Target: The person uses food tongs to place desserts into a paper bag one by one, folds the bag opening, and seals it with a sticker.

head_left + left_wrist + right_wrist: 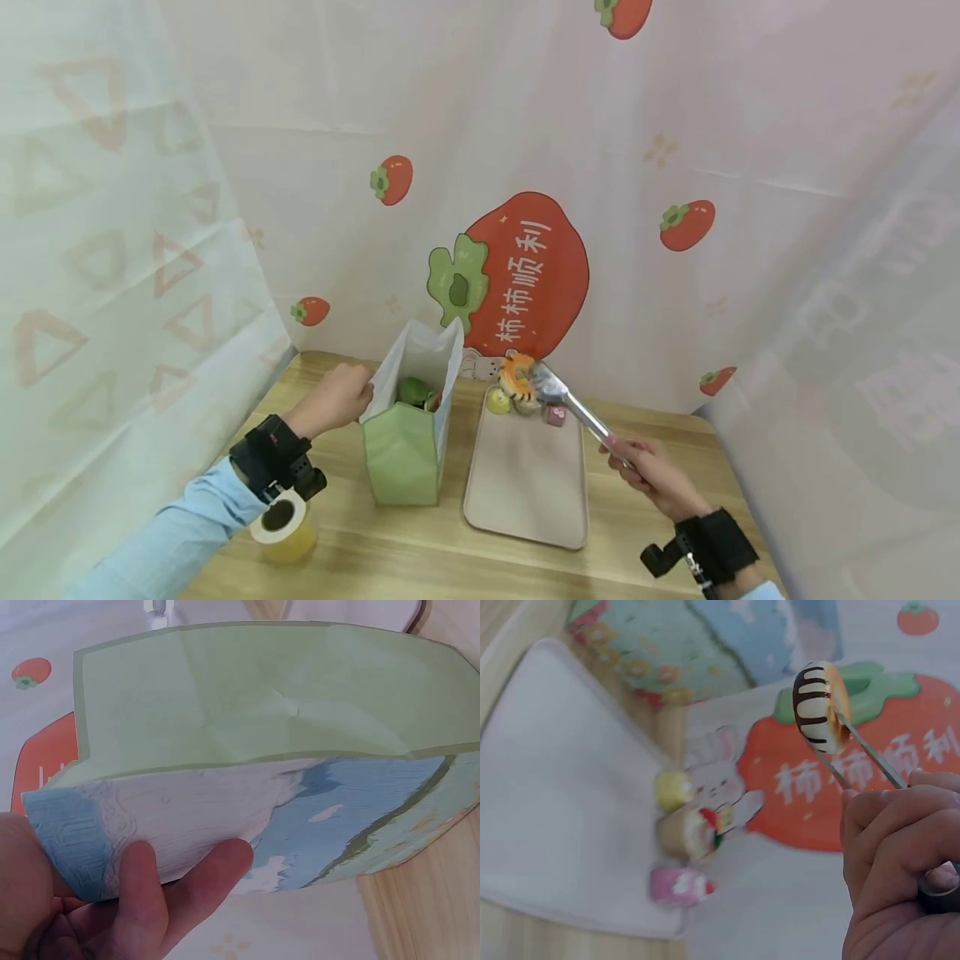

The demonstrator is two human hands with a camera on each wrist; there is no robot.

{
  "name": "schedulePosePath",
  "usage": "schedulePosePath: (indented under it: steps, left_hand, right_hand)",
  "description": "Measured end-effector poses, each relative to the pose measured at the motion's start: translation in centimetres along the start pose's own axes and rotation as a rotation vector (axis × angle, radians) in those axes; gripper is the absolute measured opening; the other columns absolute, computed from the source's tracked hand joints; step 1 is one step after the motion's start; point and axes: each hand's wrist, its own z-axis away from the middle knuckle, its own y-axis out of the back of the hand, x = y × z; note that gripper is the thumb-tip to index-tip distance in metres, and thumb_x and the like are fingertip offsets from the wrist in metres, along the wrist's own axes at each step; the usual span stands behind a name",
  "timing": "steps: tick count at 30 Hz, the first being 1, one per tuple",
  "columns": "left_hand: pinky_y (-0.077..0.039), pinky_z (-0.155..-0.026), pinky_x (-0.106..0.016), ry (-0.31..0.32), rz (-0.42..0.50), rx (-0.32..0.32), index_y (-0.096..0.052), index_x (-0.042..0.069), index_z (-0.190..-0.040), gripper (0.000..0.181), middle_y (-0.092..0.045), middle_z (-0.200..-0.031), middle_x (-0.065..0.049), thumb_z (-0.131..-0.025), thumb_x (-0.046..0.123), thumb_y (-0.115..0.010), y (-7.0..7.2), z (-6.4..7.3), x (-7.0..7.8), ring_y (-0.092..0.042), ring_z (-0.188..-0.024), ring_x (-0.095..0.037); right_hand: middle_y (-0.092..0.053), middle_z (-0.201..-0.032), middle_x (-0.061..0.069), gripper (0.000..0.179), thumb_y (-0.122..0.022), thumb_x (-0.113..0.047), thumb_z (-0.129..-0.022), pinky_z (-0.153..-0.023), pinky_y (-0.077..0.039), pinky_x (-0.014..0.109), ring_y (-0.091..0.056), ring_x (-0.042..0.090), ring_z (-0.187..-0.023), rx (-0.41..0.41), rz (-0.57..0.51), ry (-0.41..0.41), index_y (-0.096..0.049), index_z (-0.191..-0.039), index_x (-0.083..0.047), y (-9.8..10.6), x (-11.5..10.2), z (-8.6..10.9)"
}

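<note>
At the bag's upper left edge, my left hand [337,398] holds the rim of a green paper bag [401,458] with a white inside. In the left wrist view, fingers [214,874] lie against its painted side. Inside the bag are a green item [413,392] and something brownish, partly hidden. My right hand [656,477] grips metal tongs [588,419]. Their tips clasp a ring-shaped doughnut [812,709] with dark stripes on pale icing, raised above the tray's [528,492] far end. On that end sit a yellow piece [673,790], a cupcake-like piece [690,832] and a pink block [676,887].
A roll of yellowish tape [292,542] stands at the front left of the wooden table [390,558], below the left forearm. Printed cloth [315,208] encloses the back and both sides. The bag stands just left of the tray.
</note>
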Motion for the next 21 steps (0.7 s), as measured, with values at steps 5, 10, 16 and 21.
schedulePosePath:
  steps: [5,10,16,21]
  left_hand:
    - [-0.04,-0.051,-0.026,-0.008,-0.003,0.032,-0.058,0.005,-0.07,0.023,-0.057,-0.06,-0.002,-0.091,-0.003,-0.051,-0.2,0.2,-0.5,-0.053,-0.051,-0.011]
    - [-0.039,-0.05,-0.025,0.0,0.034,0.029,-0.052,0.01,-0.065,0.029,-0.055,-0.056,-0.001,-0.092,-0.002,-0.05,-0.6,0.3,-0.8,-0.051,-0.047,-0.008]
    - [-0.037,-0.048,-0.025,0.032,0.036,0.037,-0.052,0.009,-0.064,0.03,-0.053,-0.055,-0.001,-0.092,0.0,-0.05,-0.8,-0.1,-0.8,-0.05,-0.046,-0.01]
    - [-0.035,-0.048,-0.025,0.061,0.021,0.048,-0.05,0.009,-0.063,0.03,-0.05,-0.055,-0.002,-0.091,0.0,-0.05,-0.8,-0.2,-0.9,-0.048,-0.047,-0.012]
  right_hand:
    - [-0.046,-0.073,-0.006,0.036,-0.05,-0.031,-0.104,-0.05,-0.024,0.024,-0.033,0.003,-0.052,-0.041,0.061,0.081,-0.063,-0.11,0.002,-1.3,-4.8,-1.6]
    - [-0.045,-0.071,-0.004,0.037,-0.052,-0.031,-0.103,-0.051,-0.022,0.029,-0.032,0.007,-0.053,-0.128,0.168,0.139,-0.063,-0.111,0.004,-3.3,-9.0,-3.4]
    - [-0.043,-0.067,0.001,0.032,-0.053,-0.024,-0.103,-0.048,-0.023,0.026,-0.031,0.011,-0.052,-0.205,0.336,0.177,-0.064,-0.106,0.006,-5.1,-12.5,-5.1]
    - [-0.041,-0.065,0.003,0.027,-0.055,-0.024,-0.102,-0.047,-0.024,0.028,-0.032,0.012,-0.051,-0.236,0.493,0.184,-0.061,-0.102,0.002,-6.5,-14.4,-6.1]
